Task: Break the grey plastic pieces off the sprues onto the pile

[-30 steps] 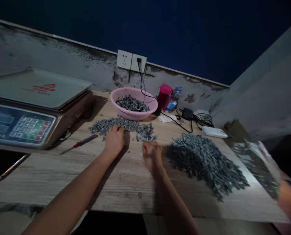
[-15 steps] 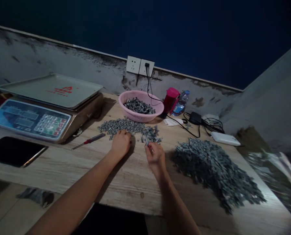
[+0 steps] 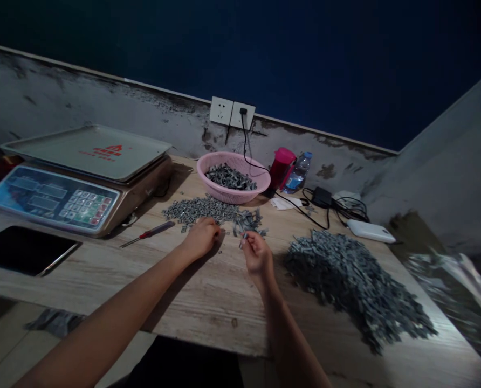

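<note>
Grey piece [image 3: 242, 238]: small, narrow, dull.
Right hand [image 3: 259, 258]: grip pressed together, pinching this piece.
Left hand [image 3: 202, 237]: grip curled inward; cannot tell whether anything is held.

Small grey piece [image 3: 244, 238]: slim and slightly shiny, it was pinched between the thumb and fingers of your right hand [image 3: 258, 256] and stood at a slant, its finer shape too small to tell. Loose strips [image 3: 248, 220]: grey and narrow, these lay tangled in a low cluster just beyond that hand. Small grey bits [image 3: 200, 209]: short and blocky, they lay in a shallow spread adjoining the strips on your left.
</note>
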A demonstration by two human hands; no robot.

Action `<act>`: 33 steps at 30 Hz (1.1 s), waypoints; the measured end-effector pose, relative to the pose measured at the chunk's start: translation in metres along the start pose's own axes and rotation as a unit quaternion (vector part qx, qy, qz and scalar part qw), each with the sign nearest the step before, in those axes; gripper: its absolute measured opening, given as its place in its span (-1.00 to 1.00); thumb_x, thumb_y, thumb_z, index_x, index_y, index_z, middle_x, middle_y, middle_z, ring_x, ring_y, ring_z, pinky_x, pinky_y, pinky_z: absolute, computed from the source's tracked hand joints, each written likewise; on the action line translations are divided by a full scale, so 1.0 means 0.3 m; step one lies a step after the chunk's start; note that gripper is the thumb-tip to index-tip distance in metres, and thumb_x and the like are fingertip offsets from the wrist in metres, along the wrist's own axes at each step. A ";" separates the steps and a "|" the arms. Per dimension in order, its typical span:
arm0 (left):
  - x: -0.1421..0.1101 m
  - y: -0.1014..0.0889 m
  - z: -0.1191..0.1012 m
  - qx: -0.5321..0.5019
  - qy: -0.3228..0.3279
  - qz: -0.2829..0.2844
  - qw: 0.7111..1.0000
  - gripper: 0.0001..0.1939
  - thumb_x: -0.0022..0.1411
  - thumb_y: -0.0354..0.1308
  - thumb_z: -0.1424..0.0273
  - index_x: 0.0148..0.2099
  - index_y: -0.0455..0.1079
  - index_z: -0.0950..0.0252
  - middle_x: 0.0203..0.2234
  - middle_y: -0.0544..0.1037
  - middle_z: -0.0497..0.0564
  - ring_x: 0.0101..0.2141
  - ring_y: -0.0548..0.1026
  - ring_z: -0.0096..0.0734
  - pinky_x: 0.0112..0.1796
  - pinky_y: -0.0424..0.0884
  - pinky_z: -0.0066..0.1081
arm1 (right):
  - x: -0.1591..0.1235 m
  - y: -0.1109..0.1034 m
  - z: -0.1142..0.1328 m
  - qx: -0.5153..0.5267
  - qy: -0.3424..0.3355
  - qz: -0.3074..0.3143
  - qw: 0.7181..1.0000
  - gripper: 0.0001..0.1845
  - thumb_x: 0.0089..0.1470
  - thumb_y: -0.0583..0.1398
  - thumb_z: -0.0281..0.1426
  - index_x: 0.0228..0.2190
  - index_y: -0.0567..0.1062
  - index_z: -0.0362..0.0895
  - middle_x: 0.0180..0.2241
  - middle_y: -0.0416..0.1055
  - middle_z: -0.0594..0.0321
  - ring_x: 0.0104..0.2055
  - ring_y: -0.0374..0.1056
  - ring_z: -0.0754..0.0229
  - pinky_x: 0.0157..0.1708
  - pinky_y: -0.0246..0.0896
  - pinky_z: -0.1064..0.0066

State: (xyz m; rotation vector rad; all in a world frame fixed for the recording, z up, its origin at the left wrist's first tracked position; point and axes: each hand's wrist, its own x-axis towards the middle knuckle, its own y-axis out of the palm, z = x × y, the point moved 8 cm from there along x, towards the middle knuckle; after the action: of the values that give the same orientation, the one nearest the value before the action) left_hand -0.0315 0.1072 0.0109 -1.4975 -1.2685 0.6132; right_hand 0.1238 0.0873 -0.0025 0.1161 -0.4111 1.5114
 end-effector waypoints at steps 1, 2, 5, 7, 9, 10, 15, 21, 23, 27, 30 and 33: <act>0.005 0.004 0.002 -0.006 -0.004 0.003 1.000 -0.85 0.04 0.07 0.51 -0.36 0.46 0.32 -0.34 0.44 0.10 -0.21 0.34 -0.22 -0.13 0.26 -0.30 | 0.001 0.002 -0.003 0.023 0.010 0.003 1.000 -0.77 -0.02 0.13 -0.32 -0.30 0.41 -0.18 -0.47 0.37 0.23 -0.46 0.29 0.25 -0.45 0.19 0.45; 0.010 0.005 0.004 -0.012 -0.008 0.006 1.000 -0.87 0.02 0.07 0.52 -0.38 0.45 0.32 -0.35 0.43 0.10 -0.21 0.34 -0.21 -0.14 0.26 -0.30 | 0.003 0.004 -0.007 0.046 0.021 0.005 0.999 -0.77 -0.03 0.14 -0.32 -0.30 0.41 -0.18 -0.48 0.36 0.24 -0.48 0.28 0.27 -0.46 0.18 0.46; 0.016 -0.006 0.001 -0.029 -0.008 -0.006 1.000 -0.88 -0.03 0.07 0.57 -0.43 0.43 0.34 -0.36 0.43 0.12 -0.21 0.34 -0.20 -0.16 0.26 -0.29 | 0.003 0.007 -0.023 0.102 0.069 0.005 0.992 -0.75 -0.09 0.19 -0.31 -0.32 0.43 -0.18 -0.52 0.33 0.29 -0.53 0.23 0.31 -0.52 0.15 0.49; 0.015 -0.018 -0.014 -0.082 -0.006 -0.023 0.996 -0.85 -0.06 0.05 0.62 -0.47 0.40 0.34 -0.40 0.43 0.09 -0.25 0.35 -0.24 -0.17 0.26 -0.31 | 0.000 0.008 -0.031 0.135 0.101 0.003 0.986 -0.74 -0.13 0.22 -0.32 -0.34 0.44 -0.18 -0.54 0.31 0.31 -0.56 0.20 0.33 -0.55 0.13 0.50; 0.012 -0.026 -0.023 -0.208 -0.038 -0.045 0.976 -0.85 -0.05 0.05 0.64 -0.48 0.38 0.33 -0.48 0.44 0.02 -0.34 0.37 -0.34 -0.23 0.29 -0.35 | -0.005 0.012 -0.030 0.169 0.124 0.005 0.978 -0.74 -0.15 0.24 -0.34 -0.34 0.45 -0.17 -0.55 0.31 0.34 -0.57 0.18 0.35 -0.56 0.12 0.51; 0.010 -0.022 -0.022 -0.298 -0.073 -0.053 0.950 -0.88 -0.03 0.07 0.62 -0.47 0.37 0.33 -0.53 0.43 -0.01 -0.41 0.38 -0.39 -0.29 0.31 -0.38 | -0.007 0.014 -0.026 0.186 0.132 0.006 0.974 -0.74 -0.15 0.24 -0.35 -0.33 0.45 -0.16 -0.56 0.32 0.35 -0.58 0.18 0.36 -0.56 0.12 0.52; -0.010 0.094 -0.062 -0.690 -0.267 -0.049 0.671 -0.88 -0.08 0.23 0.53 -0.40 0.38 0.36 -0.62 0.46 -0.08 -0.59 0.40 -0.55 -0.49 0.36 -0.53 | -0.015 0.013 -0.008 0.237 0.153 0.004 0.959 -0.74 -0.11 0.24 -0.33 -0.31 0.45 -0.16 -0.49 0.39 0.30 -0.54 0.24 0.35 -0.52 0.14 0.51; -0.023 0.154 -0.127 -0.783 -0.271 -0.038 0.558 -0.80 -0.20 0.32 0.61 -0.43 0.43 0.42 -0.61 0.52 0.00 -0.58 0.47 -0.55 -0.47 0.43 -0.58 | -0.009 -0.020 -0.001 0.173 0.147 -0.037 0.973 -0.81 -0.10 0.21 -0.38 -0.37 0.46 -0.18 -0.57 0.39 0.32 -0.57 0.22 0.34 -0.55 0.09 0.51; -0.028 0.162 -0.134 -0.796 -0.268 -0.025 0.542 -0.80 -0.23 0.34 0.61 -0.45 0.43 0.43 -0.59 0.54 0.02 -0.55 0.50 -0.53 -0.43 0.46 -0.57 | -0.010 -0.024 -0.002 0.178 0.146 -0.046 0.972 -0.82 -0.11 0.22 -0.38 -0.38 0.47 -0.17 -0.57 0.39 0.33 -0.56 0.21 0.34 -0.54 0.10 0.51; -0.033 0.164 -0.140 -0.808 -0.252 -0.005 0.533 -0.78 -0.25 0.38 0.58 -0.45 0.45 0.43 -0.57 0.56 0.03 -0.52 0.52 -0.52 -0.39 0.47 -0.58 | -0.012 -0.024 0.000 0.200 0.136 -0.049 0.969 -0.81 -0.13 0.25 -0.36 -0.39 0.47 -0.17 -0.53 0.40 0.32 -0.53 0.22 0.34 -0.51 0.12 0.51; -0.030 0.154 -0.142 -0.811 -0.229 -0.002 0.539 -0.77 -0.26 0.40 0.55 -0.46 0.45 0.41 -0.57 0.56 0.01 -0.52 0.51 -0.54 -0.39 0.46 -0.60 | -0.013 -0.023 0.005 0.203 0.132 -0.045 0.969 -0.80 -0.14 0.25 -0.36 -0.39 0.47 -0.17 -0.49 0.42 0.29 -0.51 0.25 0.32 -0.49 0.14 0.50; -0.030 0.144 -0.143 -0.807 -0.224 -0.001 0.546 -0.74 -0.30 0.42 0.53 -0.49 0.42 0.40 -0.58 0.55 -0.01 -0.54 0.50 -0.55 -0.42 0.44 -0.60 | -0.011 -0.026 0.016 0.193 0.121 -0.047 0.973 -0.82 -0.15 0.25 -0.38 -0.40 0.47 -0.16 -0.49 0.43 0.30 -0.48 0.28 0.30 -0.46 0.16 0.48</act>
State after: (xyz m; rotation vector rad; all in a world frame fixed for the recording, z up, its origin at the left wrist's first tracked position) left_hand 0.0199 0.0869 -0.0162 -2.8532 -2.4895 -0.6001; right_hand 0.1305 0.0820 0.0022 0.2496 0.0871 1.4746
